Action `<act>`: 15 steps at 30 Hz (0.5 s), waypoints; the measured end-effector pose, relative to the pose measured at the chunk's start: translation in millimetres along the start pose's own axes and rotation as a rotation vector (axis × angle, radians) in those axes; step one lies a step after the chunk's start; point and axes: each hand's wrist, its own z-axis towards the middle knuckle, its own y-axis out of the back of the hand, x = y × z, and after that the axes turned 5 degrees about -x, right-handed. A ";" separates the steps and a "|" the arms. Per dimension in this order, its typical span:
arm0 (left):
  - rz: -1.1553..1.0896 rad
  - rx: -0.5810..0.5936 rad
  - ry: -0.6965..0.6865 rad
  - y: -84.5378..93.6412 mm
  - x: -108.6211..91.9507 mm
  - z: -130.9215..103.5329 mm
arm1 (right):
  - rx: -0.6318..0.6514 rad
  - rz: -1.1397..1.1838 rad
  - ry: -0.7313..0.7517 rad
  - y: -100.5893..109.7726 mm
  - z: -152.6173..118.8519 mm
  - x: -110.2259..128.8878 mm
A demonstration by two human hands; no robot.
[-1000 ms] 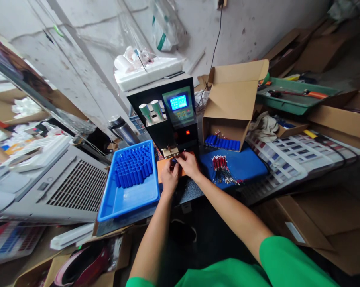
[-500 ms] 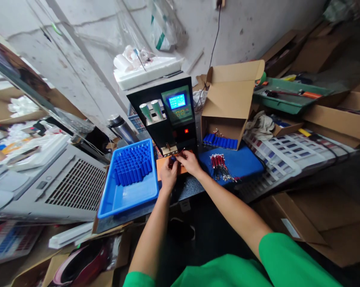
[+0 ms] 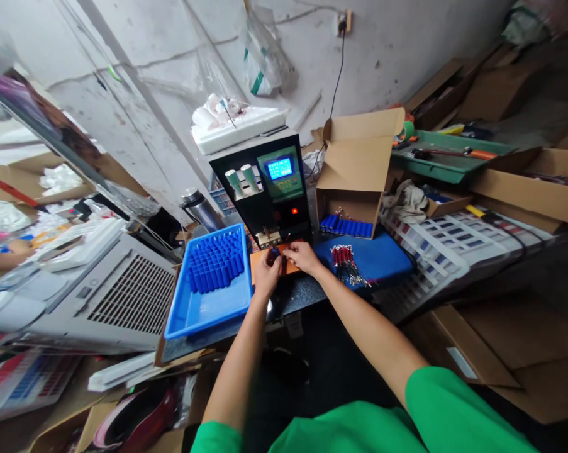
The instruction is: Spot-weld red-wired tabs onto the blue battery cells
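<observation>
In front of the black spot welder point(image 3: 288, 226) with a lit display, my left hand point(image 3: 267, 272) is closed around a blue battery cell point(image 3: 275, 253), mostly hidden by the fingers. My right hand point(image 3: 303, 257) is pinched just beside it; whatever lies between those fingertips is too small to make out. Both hands are over the orange base point(image 3: 289, 268), just below the welder's metal electrode holder point(image 3: 268, 238). Left of them, a blue tray point(image 3: 207, 316) holds many upright blue cells point(image 3: 216, 264). Red and black wire leads point(image 3: 344, 259) lie bundled to the right.
An open cardboard box point(image 3: 352, 154) holds a row of blue cells with leads point(image 3: 347, 225). A steel flask point(image 3: 201, 209) stands behind the tray. White foam point(image 3: 239, 129) tops the welder. A green tool tray point(image 3: 453, 165) sits far right. Another person's arm point(image 3: 5, 259) shows at the left edge.
The view has tilted slightly, so the surroundings sit a little lower. My hands stay together at the orange base, with the right fingertips shifted slightly.
</observation>
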 end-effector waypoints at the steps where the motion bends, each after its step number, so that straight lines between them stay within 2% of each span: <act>1: -0.030 -0.003 0.005 0.8 -0.7 0.6 | 0.001 0.016 -0.021 0.4 -0.4 1.6; 5: -0.093 -0.045 0.013 7.5 -2.5 -3.0 | 0.000 0.047 -0.095 0.9 -0.6 6.8; 10: 0.062 -0.104 0.011 22.1 0.3 -24.0 | 0.012 0.065 -0.092 2.4 -0.4 9.7; 15: 0.284 -0.021 -0.116 28.6 1.8 -34.8 | 0.012 0.084 -0.111 2.9 0.1 8.0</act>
